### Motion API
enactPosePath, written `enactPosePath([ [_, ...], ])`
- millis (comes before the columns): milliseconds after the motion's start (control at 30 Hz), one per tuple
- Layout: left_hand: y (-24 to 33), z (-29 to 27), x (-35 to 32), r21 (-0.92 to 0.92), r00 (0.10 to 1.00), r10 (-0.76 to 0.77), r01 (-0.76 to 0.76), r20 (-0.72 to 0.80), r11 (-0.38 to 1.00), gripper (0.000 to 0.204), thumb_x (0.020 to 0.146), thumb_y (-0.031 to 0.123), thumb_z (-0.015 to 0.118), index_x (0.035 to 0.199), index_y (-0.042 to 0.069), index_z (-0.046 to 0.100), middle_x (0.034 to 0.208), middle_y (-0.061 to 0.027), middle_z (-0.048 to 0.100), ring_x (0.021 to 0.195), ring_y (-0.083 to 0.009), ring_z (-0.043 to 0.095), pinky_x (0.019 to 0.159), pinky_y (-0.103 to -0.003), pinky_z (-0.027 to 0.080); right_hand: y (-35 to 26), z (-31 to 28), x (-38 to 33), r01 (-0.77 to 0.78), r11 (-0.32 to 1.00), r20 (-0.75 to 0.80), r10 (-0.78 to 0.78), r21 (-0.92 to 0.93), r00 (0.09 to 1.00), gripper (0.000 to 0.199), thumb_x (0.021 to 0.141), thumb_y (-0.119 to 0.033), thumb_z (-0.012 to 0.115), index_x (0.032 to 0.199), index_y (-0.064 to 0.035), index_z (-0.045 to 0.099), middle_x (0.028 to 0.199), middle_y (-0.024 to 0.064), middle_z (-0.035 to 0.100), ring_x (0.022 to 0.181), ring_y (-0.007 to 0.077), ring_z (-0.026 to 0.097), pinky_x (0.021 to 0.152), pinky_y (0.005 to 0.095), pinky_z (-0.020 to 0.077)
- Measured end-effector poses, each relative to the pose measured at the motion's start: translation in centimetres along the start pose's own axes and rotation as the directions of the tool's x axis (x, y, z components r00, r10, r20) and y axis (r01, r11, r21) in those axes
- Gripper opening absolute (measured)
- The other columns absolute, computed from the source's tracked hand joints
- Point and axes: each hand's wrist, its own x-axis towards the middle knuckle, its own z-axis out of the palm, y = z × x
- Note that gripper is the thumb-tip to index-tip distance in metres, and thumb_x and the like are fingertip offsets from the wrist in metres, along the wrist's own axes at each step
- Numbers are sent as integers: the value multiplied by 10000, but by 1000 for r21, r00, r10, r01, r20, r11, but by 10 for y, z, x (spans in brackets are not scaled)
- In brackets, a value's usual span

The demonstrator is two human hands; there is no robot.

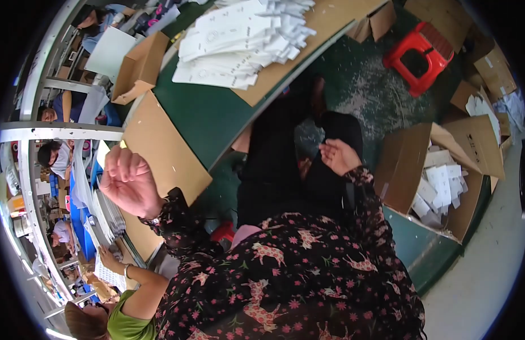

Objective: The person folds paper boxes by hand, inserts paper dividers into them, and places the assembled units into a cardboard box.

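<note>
My left hand (129, 182) is raised over a brown cardboard sheet (160, 150) at the table's edge. Its fingers curl in toward the palm, and nothing shows in them. Above my right thigh, my right hand (340, 156) hovers with its fingers loosely bent and partly apart, holding nothing that I can see. A spread pile of flat white printed box blanks (222, 42) lies on the green tabletop (188, 107) ahead, partly on another brown cardboard sheet (268, 85). Neither hand touches the pile.
An open carton (407, 170) of small white boxes (438, 184) stands at my right. Beyond it are a red plastic stool (419, 59) and more cartons. An empty brown box (140, 68) sits far left. Beside me at left, a co-worker in green (135, 311) reaches toward stacked sheets (106, 215).
</note>
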Motion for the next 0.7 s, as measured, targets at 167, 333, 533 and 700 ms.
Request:
enactPosePath([
  [167,3,22,-23,106,1000,7,-5,-22,994,202,911,9,602,822,73,432,839,-26,450,673,-137,415,640,-293,374,-3,-4,-3,9,999,54,-12,53,998,179,1024,-175,614,1092,-14,655,1059,153,733,931,239,695,858,382,586],
  [333,11,46,-38,166,995,57,-43,-82,985,209,901,-11,610,810,74,441,843,-24,453,676,-135,419,640,-292,374,-5,0,-6,-20,999,13,20,32,1000,177,1021,-176,616,1079,-11,648,1052,146,722,928,234,683,851,381,583],
  [533,17,68,-43,273,986,85,-42,-147,961,277,857,-42,623,742,105,418,837,-25,456,686,-137,427,653,-295,372,-13,9,-1,-102,995,64,102,4,993,163,1028,-182,615,1074,-29,648,1053,131,713,924,228,673,833,374,575],
  [700,-3,85,-35,385,978,132,-60,-162,921,163,897,1,619,859,73,478,838,-22,458,701,-133,434,651,-283,379,-18,10,10,-200,980,133,196,20,972,145,1026,-180,617,1069,-45,648,1035,135,727,925,236,679,839,379,563],
])
